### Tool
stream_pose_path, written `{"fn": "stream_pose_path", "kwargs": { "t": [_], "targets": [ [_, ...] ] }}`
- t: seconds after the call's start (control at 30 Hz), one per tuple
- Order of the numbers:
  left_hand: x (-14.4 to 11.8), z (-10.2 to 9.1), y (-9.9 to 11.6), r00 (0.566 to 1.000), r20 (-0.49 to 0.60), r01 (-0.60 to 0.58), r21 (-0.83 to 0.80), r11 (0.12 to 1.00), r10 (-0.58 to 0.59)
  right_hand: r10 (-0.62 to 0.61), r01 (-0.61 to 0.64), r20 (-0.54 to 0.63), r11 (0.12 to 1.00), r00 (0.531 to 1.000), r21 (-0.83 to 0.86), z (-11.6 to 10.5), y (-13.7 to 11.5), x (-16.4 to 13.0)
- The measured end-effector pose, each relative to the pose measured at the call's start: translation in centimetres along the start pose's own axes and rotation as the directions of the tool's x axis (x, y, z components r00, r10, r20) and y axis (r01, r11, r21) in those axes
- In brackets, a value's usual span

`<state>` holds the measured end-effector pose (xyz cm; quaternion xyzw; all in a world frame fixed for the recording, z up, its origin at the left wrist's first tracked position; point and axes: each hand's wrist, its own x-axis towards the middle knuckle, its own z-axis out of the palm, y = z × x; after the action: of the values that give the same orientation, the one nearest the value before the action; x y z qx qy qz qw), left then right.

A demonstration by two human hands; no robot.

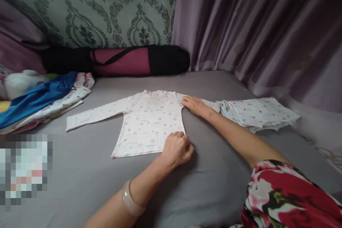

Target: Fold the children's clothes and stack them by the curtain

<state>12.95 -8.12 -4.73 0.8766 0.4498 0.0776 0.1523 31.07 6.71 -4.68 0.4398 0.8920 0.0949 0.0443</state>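
Because the small white long-sleeved cotton top with its scatter of tiny coloured rings (149, 123) lay face down and flat in the middle of the grey bedsheet (80, 185), I had both hands on its right-hand edge, where the cloth needed holding straight. My left hand (176, 148) sat at the bottom right corner of the hem, fingers curled in and pinching the fabric, so that corner was gripped rather than merely pressed. My right hand (194, 104) lay flat and relaxed, palm down, over the right shoulder where the sleeve joined, pinning it to the sheet; that sleeve was mostly hidden under my hand and wrist. The left sleeve stretched out full length toward the left, which kept the garment spread and smooth. Just beside my right hand, a folded stack of matching white printed clothes (258, 114) rested within easy reach. Well apart on the left lay a loose heap with a blue garment (37, 98) on top, near a white soft toy (18, 82). Against the patterned wall, a rolled maroon mat in a black carrying bag (117, 60) lay along the bed's far edge, and mauve curtains (253, 25) hung at the right.
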Motion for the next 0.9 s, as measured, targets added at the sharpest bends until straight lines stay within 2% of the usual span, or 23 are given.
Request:
{"fn": "stream_pose_path", "kwargs": {
  "t": [0.1,0.2,0.23,0.3,0.37,0.43,0.5,0.57,0.63,0.77,0.9],
  "targets": [
    [0.1,0.2,-0.1,0.999,-0.013,-0.035,-0.04,0.999,0.034,0.15,-0.151,0.038,0.988,0.988,0.031,-0.8,-1.5,0.4],
    [0.5,-0.3,-1.0,0.994,-0.098,0.042,-0.063,0.997,-0.049,0.27,-0.268,-0.006,0.959,0.963,0.087,-1.5,-4.5,1.9],
    [0.8,-0.6,-1.6,0.981,-0.163,0.1,-0.053,0.994,-0.107,0.283,-0.277,-0.027,0.952,0.959,0.134,-1.5,-5.8,2.6],
    [1.3,-1.2,-3.4,0.921,-0.31,0.244,-0.013,0.97,-0.235,0.277,-0.26,-0.034,0.931,0.96,0.256,-1.3,-8.6,3.9],
    [1.6,-1.5,-5.8,0.863,-0.39,0.364,0.038,0.931,-0.321,0.281,-0.263,0.004,0.891,0.96,0.37,-0.7,-10.9,4.9],
    [1.4,-1.5,-8.4,0.858,-0.375,0.413,0.094,0.906,-0.352,0.325,-0.307,0.037,0.844,0.945,0.44,0.0,-12.4,5.3],
    [0.8,-1.4,-11.1,0.872,-0.309,0.435,0.136,0.89,-0.379,0.393,-0.367,0.045,0.805,0.919,0.466,0.5,-13.0,5.1],
    [-0.4,-1.2,-13.5,0.895,-0.239,0.421,0.166,0.892,-0.378,0.427,-0.397,0.043,0.793,0.903,0.462,0.8,-12.7,4.5],
    [-1.8,-1.2,-15.6,0.926,-0.203,0.357,0.198,0.913,-0.318,0.428,-0.404,0.052,0.798,0.902,0.447,1.0,-12.1,3.8],
    [-4.6,-1.8,-18.3,0.977,-0.126,0.197,0.227,0.954,-0.171,0.323,-0.316,0.06,0.845,0.945,0.431,1.1,-11.0,2.1],
    [-6.8,-2.9,-18.9,0.994,-0.046,0.104,0.211,0.972,-0.096,0.148,-0.162,0.067,0.889,0.987,0.428,0.7,-11.0,-0.2]
  ]
}}
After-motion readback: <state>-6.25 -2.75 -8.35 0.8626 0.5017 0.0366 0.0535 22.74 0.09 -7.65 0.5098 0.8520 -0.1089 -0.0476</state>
